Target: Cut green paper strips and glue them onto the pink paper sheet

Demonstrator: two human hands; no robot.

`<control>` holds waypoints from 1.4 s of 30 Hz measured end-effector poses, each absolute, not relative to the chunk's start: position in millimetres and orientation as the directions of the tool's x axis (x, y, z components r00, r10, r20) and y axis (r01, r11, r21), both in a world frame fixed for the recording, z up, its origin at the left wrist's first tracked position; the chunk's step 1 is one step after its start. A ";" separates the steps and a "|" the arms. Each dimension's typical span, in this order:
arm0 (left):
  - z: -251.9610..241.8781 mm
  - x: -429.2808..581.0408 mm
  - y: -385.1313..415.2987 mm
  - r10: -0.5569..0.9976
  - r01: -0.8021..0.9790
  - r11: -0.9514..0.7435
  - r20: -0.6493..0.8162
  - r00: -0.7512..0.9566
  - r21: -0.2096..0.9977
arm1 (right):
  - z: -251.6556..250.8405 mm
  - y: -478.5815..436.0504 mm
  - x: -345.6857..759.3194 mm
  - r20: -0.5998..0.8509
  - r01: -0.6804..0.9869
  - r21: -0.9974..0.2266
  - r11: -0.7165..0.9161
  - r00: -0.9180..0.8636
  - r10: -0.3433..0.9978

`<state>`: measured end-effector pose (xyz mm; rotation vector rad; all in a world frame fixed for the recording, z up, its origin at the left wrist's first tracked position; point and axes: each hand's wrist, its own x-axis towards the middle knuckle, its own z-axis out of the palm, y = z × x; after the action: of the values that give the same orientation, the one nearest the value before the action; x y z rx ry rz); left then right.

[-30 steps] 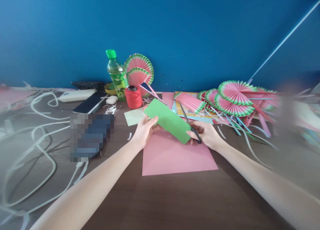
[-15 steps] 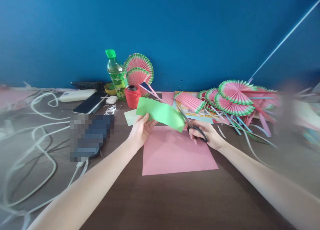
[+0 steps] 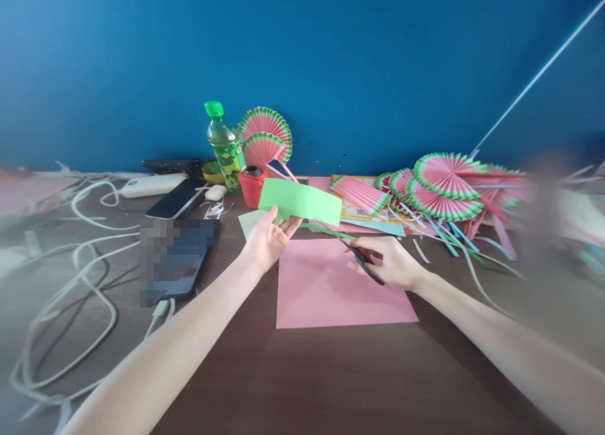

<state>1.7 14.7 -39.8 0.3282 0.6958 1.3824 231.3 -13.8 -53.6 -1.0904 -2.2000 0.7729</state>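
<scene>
My left hand (image 3: 267, 239) pinches the lower left edge of a green paper sheet (image 3: 299, 201) and holds it up above the table. My right hand (image 3: 388, 263) grips black scissors (image 3: 358, 256) by the handles, blades pointing left toward the sheet's lower edge. A thin green strip (image 3: 328, 231) hangs below the sheet near the blades. Under both hands a pink paper sheet (image 3: 341, 285) lies flat on the dark brown table (image 3: 302, 378).
Finished pink-and-green paper fans (image 3: 444, 186) and loose strips pile at the right. A green bottle (image 3: 225, 146), red thread spool (image 3: 251, 185) and two upright fans (image 3: 265, 136) stand at the back. Phones (image 3: 178, 197), a blurred device and white cables (image 3: 70, 277) fill the left.
The green sheet turned from slanted to nearly level and rose toward the back. The scissors dropped below its lower edge, and a thin green strip now hangs there.
</scene>
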 end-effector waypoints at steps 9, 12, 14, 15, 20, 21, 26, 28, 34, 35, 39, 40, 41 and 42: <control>-34.2 12.8 2.6 0.961 -0.725 0.275 -0.176 0.212 0.631 | -39.8 -16.6 229.9 -0.161 0.347 -0.936 0.055 -0.562 0.811; -37.4 14.9 1.8 0.966 -0.719 0.255 -0.139 0.217 0.647 | -41.2 -14.4 233.5 -0.156 0.314 -0.949 0.036 -0.565 0.810; -38.5 16.5 1.0 0.967 -0.709 0.249 -0.135 0.214 0.660 | -42.1 -13.0 235.0 -0.157 0.296 -0.955 0.025 -0.573 0.804; -38.7 17.3 0.5 0.968 -0.703 0.247 -0.134 0.212 0.667 | -42.4 -12.5 235.4 -0.156 0.290 -0.957 0.023 -0.578 0.801; -39.1 19.9 -2.6 0.966 -0.683 0.251 -0.127 0.227 0.686 | -42.0 -12.1 235.7 -0.168 0.294 -0.956 0.010 -0.575 0.800; -39.4 20.3 -3.1 0.964 -0.680 0.255 -0.127 0.232 0.687 | -41.7 -12.3 235.6 -0.172 0.294 -0.956 0.005 -0.573 0.801; -40.9 22.0 -4.8 0.957 -0.676 0.281 -0.147 0.249 0.682 | -41.5 -13.2 235.6 -0.189 0.297 -0.955 -0.011 -0.578 0.794; -40.8 22.2 -5.2 0.957 -0.674 0.279 -0.141 0.253 0.684 | -41.7 -13.0 236.0 -0.192 0.298 -0.954 -0.012 -0.582 0.790; -41.6 21.1 -5.6 0.957 -0.654 0.275 -0.133 0.259 0.705 | -42.1 -12.4 236.8 -0.175 0.301 -0.954 0.015 -0.596 0.784; -42.3 21.1 -5.6 0.956 -0.655 0.274 -0.128 0.262 0.704 | -42.2 -12.4 236.6 -0.179 0.304 -0.952 0.013 -0.594 0.784; -44.7 22.6 -5.9 0.946 -0.655 0.292 -0.111 0.303 0.697 | -42.8 -13.0 236.2 -0.184 0.311 -0.950 0.013 -0.595 0.782; -44.9 23.1 -6.2 0.944 -0.656 0.298 -0.112 0.310 0.694 | -42.8 -13.1 236.2 -0.185 0.314 -0.949 0.015 -0.597 0.780; -44.8 23.6 -6.6 0.942 -0.658 0.304 -0.115 0.315 0.689 | -42.7 -13.2 236.2 -0.187 0.316 -0.949 0.016 -0.600 0.778; -44.6 24.0 -7.1 0.941 -0.661 0.309 -0.119 0.318 0.683 | -42.6 -13.3 236.2 -0.188 0.318 -0.948 0.016 -0.602 0.776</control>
<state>24.0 -7.1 -44.6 0.5825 0.5659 1.1357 236.2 -13.3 -42.6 -1.1175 -1.9152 1.6123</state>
